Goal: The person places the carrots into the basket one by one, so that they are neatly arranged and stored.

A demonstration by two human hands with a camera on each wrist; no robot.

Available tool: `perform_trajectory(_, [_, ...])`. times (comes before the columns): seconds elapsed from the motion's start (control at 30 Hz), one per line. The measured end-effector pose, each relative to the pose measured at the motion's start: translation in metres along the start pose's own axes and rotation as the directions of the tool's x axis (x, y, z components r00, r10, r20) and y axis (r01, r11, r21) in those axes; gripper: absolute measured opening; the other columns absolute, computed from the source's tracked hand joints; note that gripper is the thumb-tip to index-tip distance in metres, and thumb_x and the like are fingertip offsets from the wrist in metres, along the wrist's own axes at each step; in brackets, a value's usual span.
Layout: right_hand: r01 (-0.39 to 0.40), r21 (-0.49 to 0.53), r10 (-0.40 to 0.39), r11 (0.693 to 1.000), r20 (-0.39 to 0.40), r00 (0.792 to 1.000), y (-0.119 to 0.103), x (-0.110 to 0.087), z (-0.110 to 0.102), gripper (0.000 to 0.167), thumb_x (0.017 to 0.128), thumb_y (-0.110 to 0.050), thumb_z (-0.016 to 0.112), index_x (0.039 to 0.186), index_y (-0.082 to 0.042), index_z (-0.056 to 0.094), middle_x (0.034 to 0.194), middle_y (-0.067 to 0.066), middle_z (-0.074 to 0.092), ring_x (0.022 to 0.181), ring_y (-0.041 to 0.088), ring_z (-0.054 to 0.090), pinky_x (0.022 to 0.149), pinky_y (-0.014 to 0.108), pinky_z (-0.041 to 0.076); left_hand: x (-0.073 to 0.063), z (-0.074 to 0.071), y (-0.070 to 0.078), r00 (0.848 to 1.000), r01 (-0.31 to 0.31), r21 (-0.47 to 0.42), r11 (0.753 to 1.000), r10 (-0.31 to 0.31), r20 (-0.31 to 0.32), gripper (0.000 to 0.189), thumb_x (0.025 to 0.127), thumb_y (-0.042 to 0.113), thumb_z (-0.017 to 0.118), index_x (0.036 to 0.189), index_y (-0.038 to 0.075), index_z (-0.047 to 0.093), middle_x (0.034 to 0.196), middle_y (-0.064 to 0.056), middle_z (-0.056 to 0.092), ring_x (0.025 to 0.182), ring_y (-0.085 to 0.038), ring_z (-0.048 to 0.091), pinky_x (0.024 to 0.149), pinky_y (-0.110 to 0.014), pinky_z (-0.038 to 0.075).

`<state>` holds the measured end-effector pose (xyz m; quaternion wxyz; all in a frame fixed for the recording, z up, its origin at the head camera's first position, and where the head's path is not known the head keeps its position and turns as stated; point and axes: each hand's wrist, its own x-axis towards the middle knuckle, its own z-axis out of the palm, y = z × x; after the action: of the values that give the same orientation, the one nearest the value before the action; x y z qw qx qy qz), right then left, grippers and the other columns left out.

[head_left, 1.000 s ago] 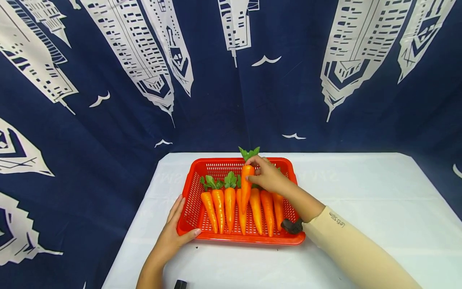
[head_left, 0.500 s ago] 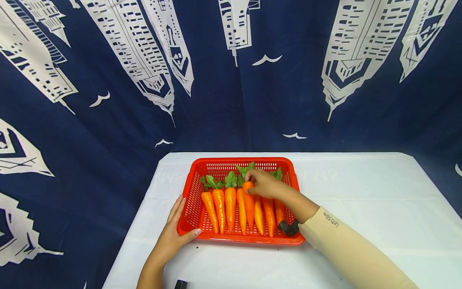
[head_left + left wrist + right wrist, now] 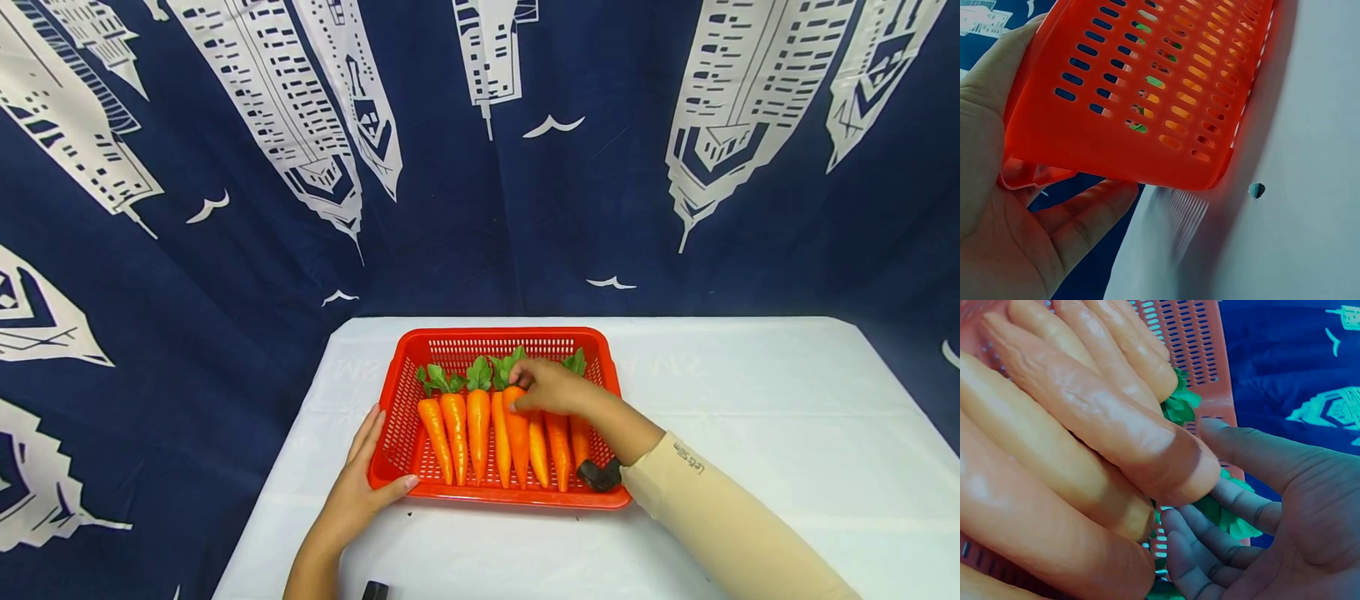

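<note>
A red slotted plastic basket (image 3: 525,495) holds a row of orange carrots with green leafy tops. My right hand (image 3: 553,387) reaches in over the right half. Its thumb and index finger lie at either side of the crown of one carrot (image 3: 517,437), which lies along the row. The right wrist view brings this carrot (image 3: 1104,422) close, the other fingers of the hand (image 3: 1310,519) curling below its top end. At the basket's left end my left hand (image 3: 363,475) rests with spread fingers. In the left wrist view its palm (image 3: 997,244) faces the slotted wall (image 3: 1054,140).
The basket stands on a white-covered table (image 3: 765,417). Behind hangs a dark blue cloth (image 3: 450,242) printed with white buildings and birds. A small black object (image 3: 376,591) lies at the front edge. Black wrist gear (image 3: 600,475) hangs over the basket's right front.
My right hand has brought the carrot down from above the others, leaves and all, into the row. It has moved slightly toward me. The left hand and basket have stayed put.
</note>
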<state>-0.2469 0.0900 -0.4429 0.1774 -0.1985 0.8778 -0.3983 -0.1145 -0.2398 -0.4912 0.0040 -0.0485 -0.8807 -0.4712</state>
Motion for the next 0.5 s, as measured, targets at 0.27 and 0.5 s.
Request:
perform_trajectory(0.27, [0.004, 0.09, 0.004, 0.996, -0.09, 0.996, -0.006, -0.006, -0.008, 0.035, 0.087, -0.02, 0.079, 0.115, -0.006, 0.064, 0.114, 0.014, 0.065, 0.092, 0.021, 0.064, 0.081, 0.033, 0.054, 0.001, -0.004, 0.002, 0.999, 0.035, 0.066, 0.997, -0.036, 0.007, 0.105, 0.079, 0.041, 0.085, 0.161, 0.036, 0.021, 0.17, 0.014, 0.01, 0.155, -0.034, 0.02, 0.112, -0.076, 0.027])
perform_trajectory(0.5, [0.033, 0.213, 0.015, 0.977, -0.22, 0.975, -0.018, -0.023, -0.029, 0.037, 0.093, -0.026, 0.073, 0.123, -0.007, 0.064, 0.115, 0.012, 0.067, 0.096, 0.022, 0.069, 0.082, 0.031, 0.057, 0.001, -0.009, 0.006, 1.0, 0.022, 0.131, 0.991, -0.024, 0.017, 0.105, 0.08, 0.046, 0.083, 0.162, 0.03, 0.02, 0.17, 0.007, 0.011, 0.153, -0.035, 0.026, 0.112, -0.073, 0.031])
